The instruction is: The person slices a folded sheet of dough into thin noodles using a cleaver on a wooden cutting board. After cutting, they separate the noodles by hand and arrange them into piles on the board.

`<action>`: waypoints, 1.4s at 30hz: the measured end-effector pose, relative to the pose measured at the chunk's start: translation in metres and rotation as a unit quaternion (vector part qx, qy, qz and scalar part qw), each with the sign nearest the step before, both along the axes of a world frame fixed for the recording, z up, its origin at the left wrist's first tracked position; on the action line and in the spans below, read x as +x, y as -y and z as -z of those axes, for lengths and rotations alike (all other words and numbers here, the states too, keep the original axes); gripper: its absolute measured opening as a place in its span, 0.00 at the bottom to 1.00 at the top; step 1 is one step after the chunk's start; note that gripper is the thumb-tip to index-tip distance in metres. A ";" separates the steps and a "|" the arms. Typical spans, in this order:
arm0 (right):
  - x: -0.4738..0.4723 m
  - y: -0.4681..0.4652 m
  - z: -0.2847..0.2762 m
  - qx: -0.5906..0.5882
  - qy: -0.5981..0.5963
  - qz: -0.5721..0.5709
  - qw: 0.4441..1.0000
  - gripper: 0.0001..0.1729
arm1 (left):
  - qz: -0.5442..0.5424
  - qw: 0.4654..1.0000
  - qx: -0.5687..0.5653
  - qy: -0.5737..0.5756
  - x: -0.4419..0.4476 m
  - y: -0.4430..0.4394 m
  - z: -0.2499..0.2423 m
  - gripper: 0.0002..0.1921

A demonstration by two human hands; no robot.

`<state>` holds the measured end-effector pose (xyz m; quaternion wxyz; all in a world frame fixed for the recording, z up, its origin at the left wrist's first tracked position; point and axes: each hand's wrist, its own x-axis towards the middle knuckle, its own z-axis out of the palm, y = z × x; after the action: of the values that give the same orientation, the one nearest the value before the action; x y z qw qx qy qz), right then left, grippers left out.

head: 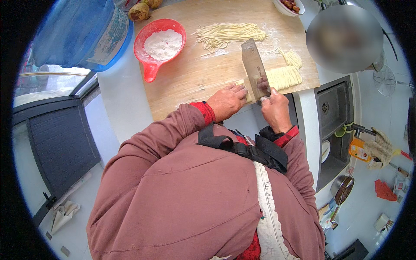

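My right hand [277, 110] grips a cleaver [255, 66], its broad steel blade standing over the near part of a wooden board [182, 94]. Just left of the blade, my left hand [227, 101] presses on a folded strip of pale dough [247, 96], mostly covered by the fingers. To the blade's right lie cut noodles [283, 78] in a row, with a small loose bunch [292, 58] above them. A longer bundle of noodles [230, 34] rests farther back on the board. Flour dusts the wood around it.
A red plastic scoop [150, 70] of white flour [163, 45] sits at the board's left. Beyond it stand a blue water jug [81, 35] and round root vegetables [139, 12]. A bowl of reddish-brown food [289, 7] is at the far right corner; a dark sink [334, 107] lies right.
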<state>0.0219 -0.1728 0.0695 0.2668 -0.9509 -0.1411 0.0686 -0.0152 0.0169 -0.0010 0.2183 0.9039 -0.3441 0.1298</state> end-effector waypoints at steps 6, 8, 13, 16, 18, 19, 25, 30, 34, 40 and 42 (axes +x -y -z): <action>-0.007 0.000 -0.008 0.014 -0.007 -0.031 0.999 0.11 | -0.005 1.000 0.001 -0.009 -0.004 -0.002 -0.004 0.09; -0.014 0.001 -0.011 0.007 -0.004 -0.056 0.998 0.11 | -0.006 1.000 0.007 -0.024 -0.007 -0.002 -0.005 0.09; -0.026 0.006 -0.019 0.035 -0.009 -0.052 0.998 0.10 | -0.026 1.000 -0.005 -0.005 -0.012 -0.001 -0.003 0.09; -0.029 0.012 -0.024 0.013 -0.036 -0.042 0.998 0.09 | -0.042 0.999 -0.001 -0.006 -0.014 0.001 -0.001 0.09; -0.030 0.016 -0.027 0.017 -0.045 -0.049 0.998 0.09 | -0.055 0.998 0.006 -0.011 -0.017 0.004 0.000 0.10; -0.030 0.017 -0.028 0.014 -0.055 -0.047 0.997 0.09 | -0.064 0.998 0.010 -0.012 -0.018 0.005 0.000 0.11; -0.030 0.022 -0.025 0.024 -0.060 -0.090 0.994 0.09 | -0.097 0.994 0.049 -0.019 -0.028 0.010 -0.005 0.13; -0.022 0.030 -0.019 0.015 -0.042 -0.117 0.992 0.11 | -0.132 0.989 0.062 -0.011 -0.034 0.014 -0.007 0.14; -0.015 0.030 -0.015 0.048 -0.052 -0.150 0.986 0.11 | -0.183 0.980 0.074 -0.025 -0.043 0.011 -0.010 0.15; -0.005 0.019 -0.009 0.043 -0.055 -0.206 0.976 0.08 | -0.255 0.963 0.073 -0.047 -0.064 0.001 -0.013 0.18; -0.004 0.013 -0.009 0.055 -0.056 -0.223 0.972 0.08 | -0.263 0.961 0.070 -0.053 -0.070 0.000 -0.013 0.18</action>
<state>0.0182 -0.1854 0.0783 0.3044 -0.8740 -0.3378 0.1715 -0.0848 0.0166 0.0117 0.1303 0.9812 -0.0906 0.1098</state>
